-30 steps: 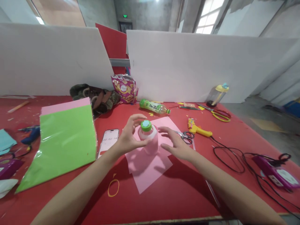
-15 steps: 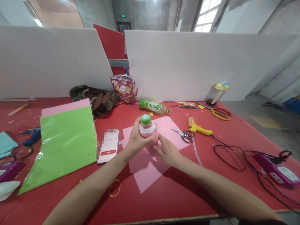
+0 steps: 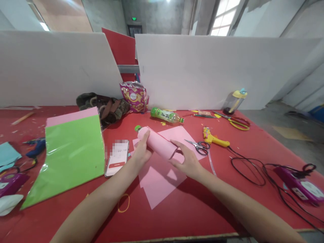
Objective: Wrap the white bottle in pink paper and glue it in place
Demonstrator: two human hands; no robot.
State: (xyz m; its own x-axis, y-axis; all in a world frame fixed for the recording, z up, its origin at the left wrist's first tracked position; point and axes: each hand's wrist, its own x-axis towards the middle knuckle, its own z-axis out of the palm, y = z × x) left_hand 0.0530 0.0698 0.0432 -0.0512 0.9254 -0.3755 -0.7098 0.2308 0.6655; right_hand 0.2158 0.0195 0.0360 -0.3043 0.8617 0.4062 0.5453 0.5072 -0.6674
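A plastic bottle [image 3: 162,144] wrapped in pink paper lies tilted in the air, its green cap [image 3: 137,128] up to the left. My left hand [image 3: 142,150] is closed around the wrapped body near the cap end. At the lower end, the fingers and thumb of my right hand [image 3: 188,160] are spread apart beside the paper's edge; whether the fingertips touch it is unclear. Beneath the bottle, pink paper sheets [image 3: 159,189] overlap on the red tabletop [image 3: 162,224]. Small black-handled scissors [image 3: 199,146] rest at the sheets' right edge.
A phone [image 3: 117,158] and a green paper pack [image 3: 74,162] are on the left. To the right lie a yellow glue gun [image 3: 215,139], its cord and a purple power strip [image 3: 298,184]. A green-labelled bottle [image 3: 165,115] and snack bag [image 3: 134,96] sit behind.
The bottle has gone from upright to tipped over, cap leftward and bottom rightward. My left hand has turned with it, and my right hand's fingers have spread at its lower end.
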